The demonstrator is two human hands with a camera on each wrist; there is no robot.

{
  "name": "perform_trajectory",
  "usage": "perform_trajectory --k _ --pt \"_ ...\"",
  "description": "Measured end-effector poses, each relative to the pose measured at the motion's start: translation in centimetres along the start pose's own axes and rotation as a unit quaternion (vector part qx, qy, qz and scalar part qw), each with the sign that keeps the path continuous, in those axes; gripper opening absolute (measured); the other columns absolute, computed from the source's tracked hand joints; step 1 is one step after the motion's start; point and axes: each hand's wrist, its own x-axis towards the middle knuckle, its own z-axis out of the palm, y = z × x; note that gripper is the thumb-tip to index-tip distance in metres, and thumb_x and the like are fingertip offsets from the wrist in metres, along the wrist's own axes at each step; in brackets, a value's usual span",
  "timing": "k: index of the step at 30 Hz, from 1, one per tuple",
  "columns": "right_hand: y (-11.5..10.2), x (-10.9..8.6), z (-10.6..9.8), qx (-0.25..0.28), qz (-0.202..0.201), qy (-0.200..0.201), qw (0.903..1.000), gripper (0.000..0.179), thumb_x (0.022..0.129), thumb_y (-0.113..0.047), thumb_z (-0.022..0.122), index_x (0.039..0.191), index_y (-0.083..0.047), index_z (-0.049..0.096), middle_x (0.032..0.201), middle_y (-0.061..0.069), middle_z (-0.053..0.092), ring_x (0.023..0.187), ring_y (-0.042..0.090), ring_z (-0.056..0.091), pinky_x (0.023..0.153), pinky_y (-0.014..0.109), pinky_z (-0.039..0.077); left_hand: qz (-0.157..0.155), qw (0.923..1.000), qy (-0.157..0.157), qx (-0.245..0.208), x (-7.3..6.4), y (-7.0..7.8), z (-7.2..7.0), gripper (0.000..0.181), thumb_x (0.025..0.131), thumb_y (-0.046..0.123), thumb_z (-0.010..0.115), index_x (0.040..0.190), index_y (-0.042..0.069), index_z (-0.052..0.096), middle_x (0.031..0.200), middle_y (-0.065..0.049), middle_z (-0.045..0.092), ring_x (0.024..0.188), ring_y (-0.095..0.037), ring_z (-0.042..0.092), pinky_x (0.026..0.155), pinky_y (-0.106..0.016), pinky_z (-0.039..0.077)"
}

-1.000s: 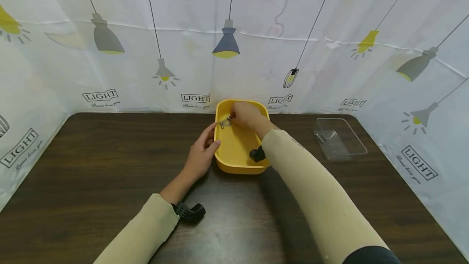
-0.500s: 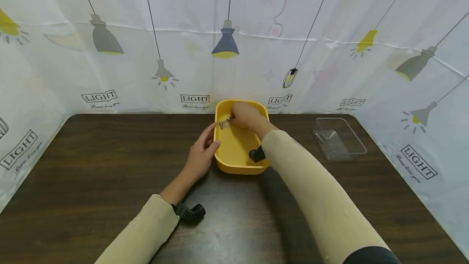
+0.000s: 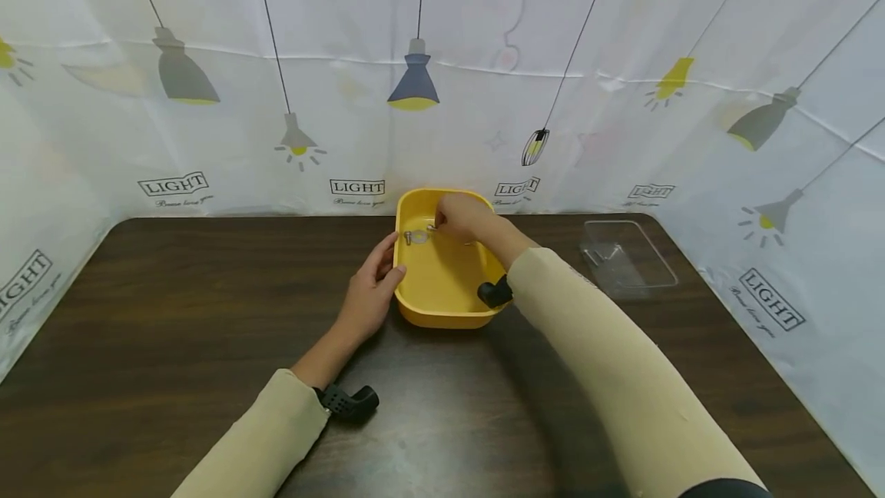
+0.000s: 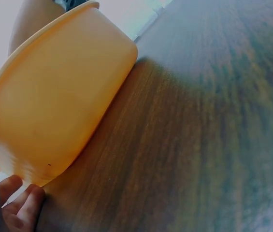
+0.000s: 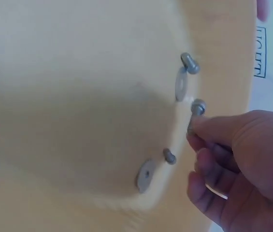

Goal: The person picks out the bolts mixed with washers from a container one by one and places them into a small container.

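Observation:
In the head view, a yellow bin (image 3: 442, 275) stands at the table's far edge. My left hand (image 3: 369, 290) rests against its left side, thumb at the rim; in the left wrist view, the fingers (image 4: 30, 203) touch the outer corner. My right hand (image 3: 459, 214) reaches inside the far end. The right wrist view shows its thumb and index finger pinching a metal bolt (image 5: 198, 107) by the shank, head upward. Around it on the bin floor lie another bolt (image 5: 190, 63) beside a pale washer (image 5: 180, 84), and a smaller bolt (image 5: 169, 156) near a grey washer (image 5: 146, 175).
A clear plastic tray (image 3: 664, 256) with a few metal pieces (image 3: 600, 254) in it stands at the right of the dark wooden table (image 3: 173, 329). A white curtain (image 3: 346, 137) printed with lamps hangs directly behind the bin.
The head view has shifted, so the scene sits slightly farther left. My right wrist has moved right relative to the bin, and a small metal piece shows beneath it. The left hand stays on the bin.

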Motion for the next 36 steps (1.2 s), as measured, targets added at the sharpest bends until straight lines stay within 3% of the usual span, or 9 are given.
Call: perform_trajectory --k 11,19,29,36 --pt "0.1 -3.3 -1.2 0.063 -0.007 0.018 0.9978 0.023 0.102 -0.018 0.060 0.114 -0.003 0.072 0.108 0.010 0.072 0.088 0.020 0.063 0.085 0.033 0.055 -0.009 0.9999 0.000 0.005 0.0 0.0 0.0 0.055 0.104 0.024 0.052 0.156 0.031 0.037 0.152 -0.012 0.052 0.133 -0.026 0.057 0.107 -0.050 0.050" --pt "1.0 -6.2 -1.4 0.116 -0.038 0.043 0.9916 0.019 0.101 -0.015 0.061 0.111 -0.003 0.072 0.109 0.012 0.073 0.090 0.021 0.065 0.085 0.036 0.055 -0.011 0.9997 -0.002 0.020 -0.3 0.2 -0.1 0.056 0.105 0.027 0.051 0.158 0.028 0.034 0.153 -0.012 0.051 0.134 -0.027 0.056 0.107 -0.050 0.049" --pt "2.7 -7.7 -0.6 0.118 -0.020 0.051 0.9915 0.018 0.101 -0.013 0.060 0.111 -0.003 0.071 0.109 0.011 0.072 0.096 0.022 0.064 0.088 0.038 0.055 -0.010 0.9998 -0.005 0.015 -0.5 0.4 -0.2 0.057 0.105 0.026 0.051 0.159 0.027 0.032 0.154 -0.012 0.050 0.133 -0.027 0.057 0.107 -0.050 0.049" --pt "3.6 -9.1 -1.4 0.128 -0.010 0.095 0.9872 0.019 0.101 -0.013 0.060 0.112 -0.002 0.069 0.108 0.013 0.072 0.097 0.025 0.065 0.087 0.039 0.055 -0.006 0.9999 -0.006 0.013 -0.4 0.3 0.0 0.056 0.105 0.026 0.051 0.159 0.027 0.033 0.153 -0.012 0.051 0.131 -0.027 0.059 0.105 -0.051 0.051"
